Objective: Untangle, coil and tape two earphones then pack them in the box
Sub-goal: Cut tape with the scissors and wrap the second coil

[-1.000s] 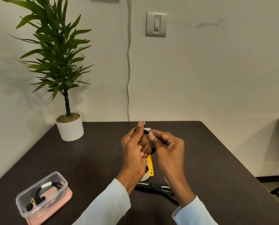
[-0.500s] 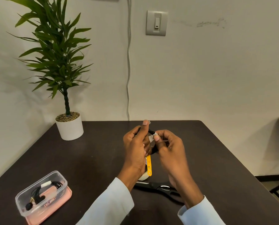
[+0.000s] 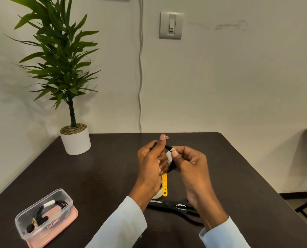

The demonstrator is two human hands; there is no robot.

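Above the middle of the dark table (image 3: 104, 169), my left hand (image 3: 151, 165) and my right hand (image 3: 190, 163) together hold a coiled black earphone (image 3: 167, 147). A strip of white tape (image 3: 169, 156) sits on the coil under my right thumb. Most of the coil is hidden inside my fingers. At the near left stands a clear plastic box (image 3: 63, 199) on its pink lid (image 3: 72, 216). Inside it lies another coiled black earphone with a white tape band (image 3: 49, 205).
Black scissors (image 3: 177, 207) lie on the table below my hands, beside a tape roll (image 3: 158, 194) with a yellow strip (image 3: 164, 184). A potted plant in a white pot (image 3: 75, 140) stands at the far left corner. The table's right edge drops off to the floor.
Both hands have stayed above the table's middle, with my right thumb and fingers shifting along the tape on the coil. The box and scissors have not moved.
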